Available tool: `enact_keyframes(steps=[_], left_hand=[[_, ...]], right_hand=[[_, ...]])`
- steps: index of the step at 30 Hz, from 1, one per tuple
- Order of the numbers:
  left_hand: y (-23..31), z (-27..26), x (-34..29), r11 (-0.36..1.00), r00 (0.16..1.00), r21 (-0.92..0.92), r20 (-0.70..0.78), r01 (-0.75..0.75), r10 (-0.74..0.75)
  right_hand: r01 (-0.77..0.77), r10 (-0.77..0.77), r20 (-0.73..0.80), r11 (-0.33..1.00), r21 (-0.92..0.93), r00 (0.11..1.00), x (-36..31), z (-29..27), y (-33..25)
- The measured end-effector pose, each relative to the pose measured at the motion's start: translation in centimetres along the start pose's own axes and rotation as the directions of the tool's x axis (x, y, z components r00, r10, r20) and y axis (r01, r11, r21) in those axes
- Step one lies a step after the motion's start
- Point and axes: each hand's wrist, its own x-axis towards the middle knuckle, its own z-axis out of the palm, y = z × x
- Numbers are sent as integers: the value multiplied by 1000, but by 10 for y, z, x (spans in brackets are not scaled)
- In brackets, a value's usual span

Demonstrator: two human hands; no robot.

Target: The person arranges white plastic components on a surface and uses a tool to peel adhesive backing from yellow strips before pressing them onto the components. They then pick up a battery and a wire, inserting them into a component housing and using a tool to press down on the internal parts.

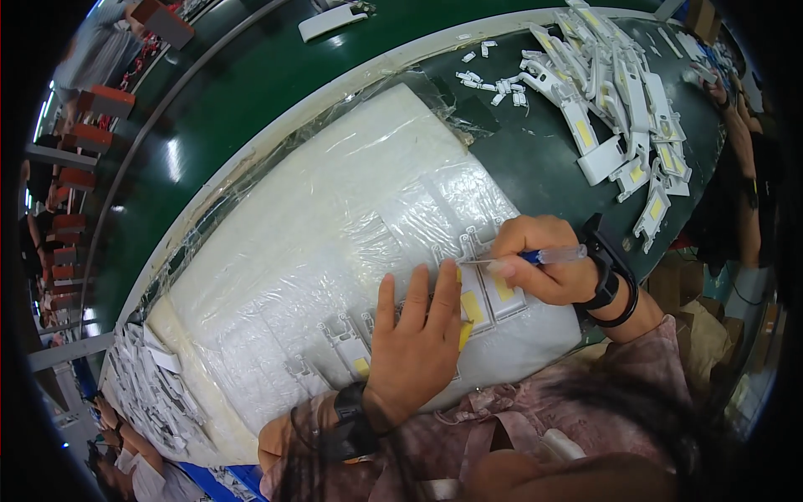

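Observation:
My left hand [414,351] lies flat, fingers stretched out, over a row of white plastic housings [487,293] with yellow patches. Its index fingertip is close to the tip of a small screwdriver [559,254] with a clear and blue handle. My right hand [535,272] grips this screwdriver, its thin shaft pointing left across the top of the housings. Beside the left hand a yellow piece [466,335] shows; part of it is hidden. The housings rest on a white pad [309,192] wrapped in clear plastic film.
A heap of white housings [619,92] lies at the far right, with small white pieces [502,88] beside it. More white parts [155,389] are piled at the left. Beyond the raised rim runs a green surface [209,159]. Other people's arms [740,142] show at the sides.

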Motion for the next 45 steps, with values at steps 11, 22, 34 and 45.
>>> enact_keyframes(steps=[11, 22, 34, 45], left_hand=[[-1, -1, -1, 999, 999, -35, 32, -10, 11], [-2, -3, 3, 1000, 999, -15, 50, -12, 13], [-7, 1, 2, 998, 998, 0, 16, -59, 59], [-7, -1, 5, 998, 998, -30, 24, -62, 63]], right_hand=[[108, -104, 35, 986, -127, 994, 3, 2, 1], [49, -55, -48, 992, -113, 997, 2, 1, -4], [55, -66, -44, 972, -227, 997, 2, 2, -7], [-50, -2, -151, 941, -334, 989, 7, 20, -10]])
